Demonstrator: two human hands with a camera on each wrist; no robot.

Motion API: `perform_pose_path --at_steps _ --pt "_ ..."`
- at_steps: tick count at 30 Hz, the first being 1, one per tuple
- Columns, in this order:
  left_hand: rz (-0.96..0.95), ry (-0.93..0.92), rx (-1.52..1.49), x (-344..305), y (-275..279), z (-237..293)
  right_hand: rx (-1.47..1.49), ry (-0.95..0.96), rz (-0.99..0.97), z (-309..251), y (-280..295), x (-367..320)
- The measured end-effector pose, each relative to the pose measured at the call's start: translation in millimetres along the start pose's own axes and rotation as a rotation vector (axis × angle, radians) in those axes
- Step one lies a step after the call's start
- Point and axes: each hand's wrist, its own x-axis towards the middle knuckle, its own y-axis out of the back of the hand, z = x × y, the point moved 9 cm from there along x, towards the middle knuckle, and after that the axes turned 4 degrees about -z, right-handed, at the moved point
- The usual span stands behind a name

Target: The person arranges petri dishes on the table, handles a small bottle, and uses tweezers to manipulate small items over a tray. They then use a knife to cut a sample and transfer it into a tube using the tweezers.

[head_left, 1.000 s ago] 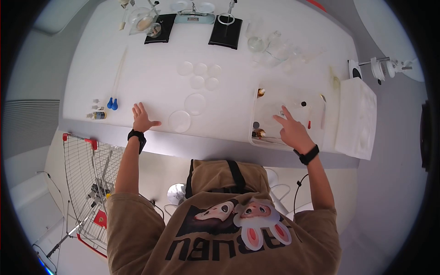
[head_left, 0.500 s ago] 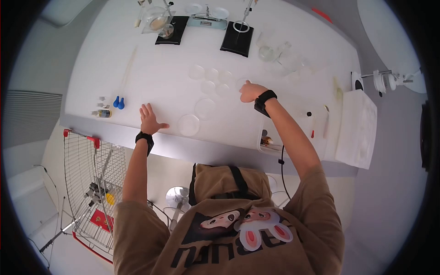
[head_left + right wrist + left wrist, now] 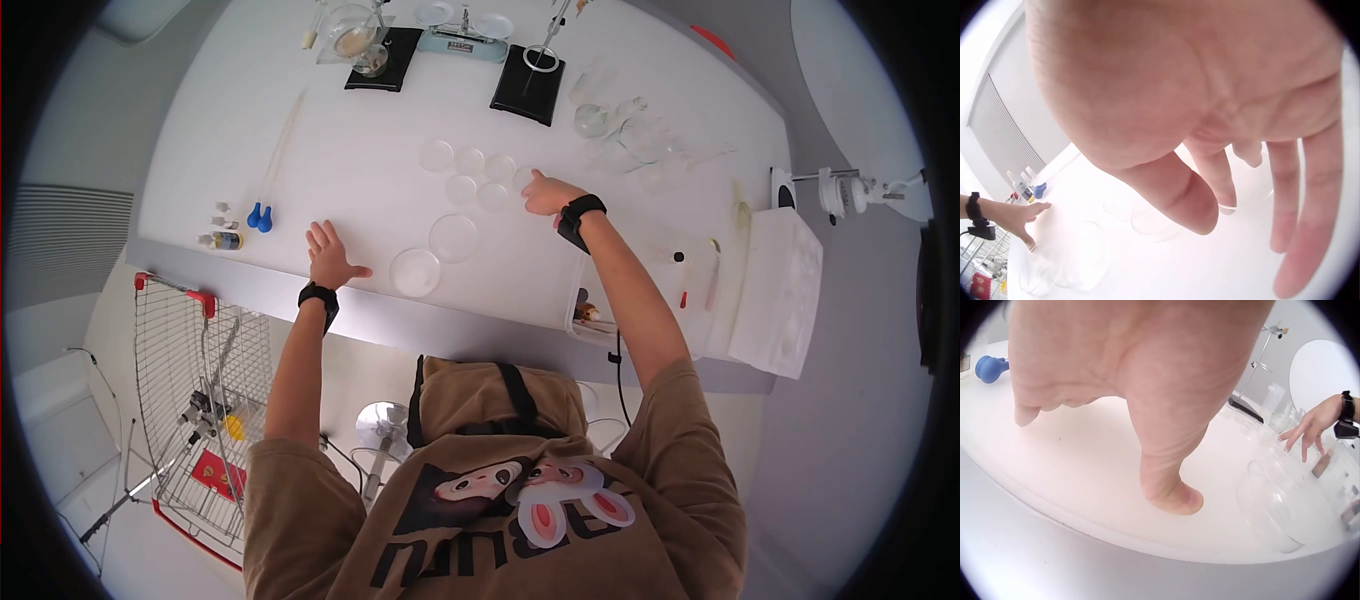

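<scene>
My right hand (image 3: 553, 195) pinches a small clear glass dish (image 3: 523, 177) by its rim, at the right end of a cluster of similar small dishes (image 3: 468, 160). In the right wrist view, the thumb and a finger meet near the rim, while the other fingers (image 3: 1319, 206) reach downward. My left hand (image 3: 330, 260) rests on the table near the front edge, fingers spread and thumb out to the right. Two larger clear dishes, one nearer (image 3: 415, 272) and one farther (image 3: 453, 238), lie to the right of it.
Blue-bulb droppers (image 3: 260, 217) and small bottles (image 3: 226, 240) lie at left. Stands, a balance (image 3: 462, 46) and glassware (image 3: 635, 135) line the back. A clear bin (image 3: 640, 335) lies under the right forearm, beside a white foam block (image 3: 778, 290).
My right hand has moved from over the bin leftward and back to the cluster, where a small dish now shows at its fingers. The left hand stays on the table.
</scene>
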Motion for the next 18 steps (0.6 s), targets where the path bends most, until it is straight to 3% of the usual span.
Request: perform_pose_path --at_steps 4,6,7,9,10,13,15,17,18 --pt "0.02 -0.023 -0.002 5 -4 -7 0.081 -0.017 0.12 13 7 6" --pt "0.048 -0.063 0.011 8 -8 -11 0.192 0.17 0.342 -2 37 -36" --pt "0.04 -0.066 0.007 7 -7 -11 0.199 0.149 0.345 0 42 -61" --pt "0.017 -0.061 -0.008 5 -6 -9 0.441 0.335 0.506 -9 64 -122" --pt "0.01 -0.055 -0.007 5 -6 -9 0.446 0.322 0.513 -3 64 -143" --pt "-0.007 -0.038 0.02 6 -5 -7 0.359 0.299 0.657 40 60 -191" --pt "-0.009 -0.039 0.026 6 -5 -7 0.049 0.2 0.697 81 30 -181" --pt "-0.008 -0.032 0.027 6 -4 -5 -0.095 0.027 0.649 113 -12 -168" --pt "-0.015 -0.03 0.018 5 -4 -4 -0.13 0.032 0.603 130 -37 -151"
